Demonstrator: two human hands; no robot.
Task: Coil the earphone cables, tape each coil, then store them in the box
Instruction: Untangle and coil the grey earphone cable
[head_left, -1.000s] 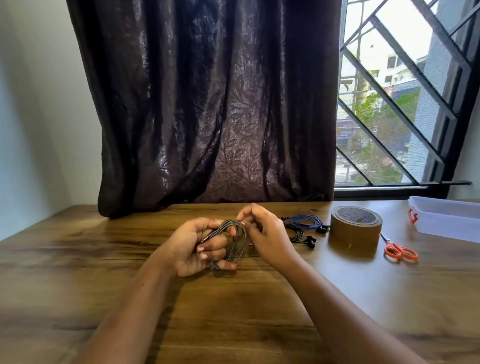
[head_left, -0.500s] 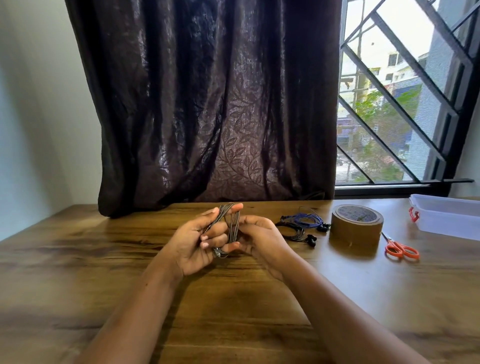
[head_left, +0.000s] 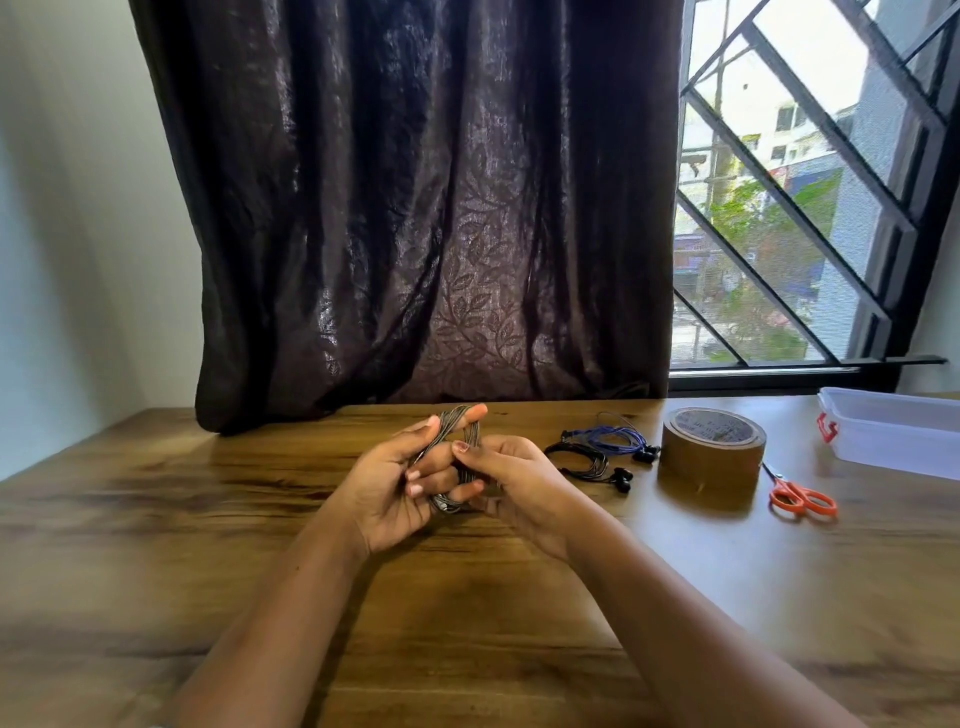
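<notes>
A grey earphone cable coil (head_left: 451, 435) is wound round the fingers of my left hand (head_left: 400, 483), which holds it just above the wooden table (head_left: 156, 519). My right hand (head_left: 514, 478) pinches the coil's right side with thumb and fingers. To the right lie a black earphone coil (head_left: 587, 462) and a blue earphone coil (head_left: 615, 437). Beyond them stands a brown tape roll (head_left: 711, 447). A clear plastic box (head_left: 893, 431) with a red latch sits at the far right.
Orange-handled scissors (head_left: 800, 496) lie between the tape roll and the box. A dark curtain (head_left: 415, 208) hangs behind the table, and a barred window (head_left: 810, 182) is at the right.
The coil has been squeezed from a rounder loop into a narrow upright bundle. My right hand has dropped from the coil's top to pinch its right side.
</notes>
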